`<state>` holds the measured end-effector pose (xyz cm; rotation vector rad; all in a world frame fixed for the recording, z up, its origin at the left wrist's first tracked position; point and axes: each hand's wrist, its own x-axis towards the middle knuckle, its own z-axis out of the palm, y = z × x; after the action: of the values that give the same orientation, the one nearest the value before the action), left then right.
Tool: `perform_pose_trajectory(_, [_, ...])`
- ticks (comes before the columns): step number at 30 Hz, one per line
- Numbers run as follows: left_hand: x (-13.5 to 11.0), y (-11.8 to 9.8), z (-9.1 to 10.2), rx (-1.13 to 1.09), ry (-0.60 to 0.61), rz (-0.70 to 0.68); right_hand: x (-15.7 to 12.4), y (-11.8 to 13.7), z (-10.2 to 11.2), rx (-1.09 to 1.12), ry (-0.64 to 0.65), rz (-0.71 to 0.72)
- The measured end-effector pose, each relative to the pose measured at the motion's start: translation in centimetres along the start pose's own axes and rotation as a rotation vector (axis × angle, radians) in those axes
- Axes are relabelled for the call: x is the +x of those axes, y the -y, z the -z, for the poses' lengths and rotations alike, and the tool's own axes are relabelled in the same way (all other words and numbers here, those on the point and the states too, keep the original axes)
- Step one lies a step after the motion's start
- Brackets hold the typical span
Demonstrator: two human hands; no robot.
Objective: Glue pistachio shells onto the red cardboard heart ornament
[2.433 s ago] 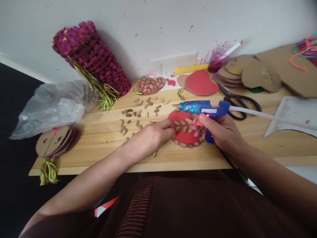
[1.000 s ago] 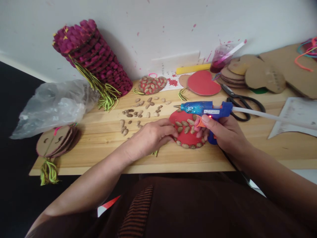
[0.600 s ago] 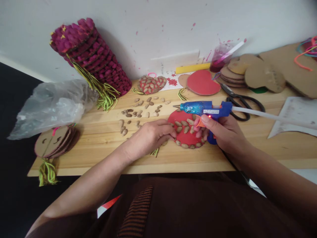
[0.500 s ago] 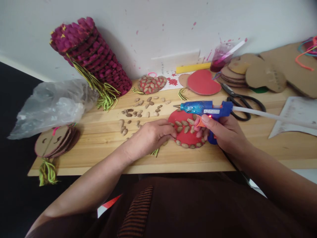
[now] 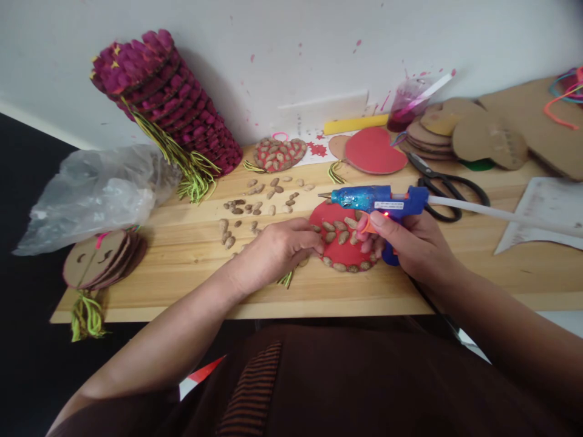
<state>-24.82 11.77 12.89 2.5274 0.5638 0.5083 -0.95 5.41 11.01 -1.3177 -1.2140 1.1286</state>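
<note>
My right hand [image 5: 412, 243] is wrapped around a blue hot glue gun [image 5: 378, 200], its fingers at the orange trigger. The metal nozzle points left, above a red cardboard heart [image 5: 337, 252] on the wooden table. Tan peanut-like shells [image 5: 341, 237] sit along the heart's lower rim and in its middle. At the heart's left edge my left hand [image 5: 291, 243] is closed, fingertips pressed down against the rim. Whatever lies under those fingertips is hidden. A white glue stick [image 5: 483, 209] runs out of the gun's back to the right.
Loose shells [image 5: 257, 209] lie left of the heart. Behind are a shell-covered heart [image 5: 280, 155], a plain red heart [image 5: 376, 150] and black-handled scissors [image 5: 449, 185]. A tall magenta stack [image 5: 182, 103] leans on the wall beside a plastic bag [image 5: 91, 194]. A cup [image 5: 405, 103] holds purple liquid.
</note>
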Motion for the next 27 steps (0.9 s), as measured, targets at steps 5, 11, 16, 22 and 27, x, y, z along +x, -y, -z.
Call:
perform_pose_trajectory(5, [-0.02, -0.18, -0.13, 0.009, 0.003, 0.012, 0.11, 0.02, 0.01, -0.002, 0.004, 0.004])
perform_pose_trajectory(11, [-0.17, -0.18, -0.44, 0.010, -0.011, 0.033, 0.08, 0.23, -0.12, 0.002, -0.007, 0.006])
perform_pose_trajectory(16, [-0.24, -0.17, -0.62, 0.016, -0.025, 0.045, -0.02, -0.06, -0.10, 0.009, -0.009, 0.003])
perform_pose_trajectory(22, [-0.26, -0.36, -0.61, 0.020, -0.010, 0.041, -0.07, -0.08, -0.13, 0.021, -0.012, 0.000])
perform_pose_trajectory(27, [-0.28, -0.51, -0.58, 0.006, -0.002, 0.052, -0.16, 0.11, -0.19, 0.017, -0.014, -0.002])
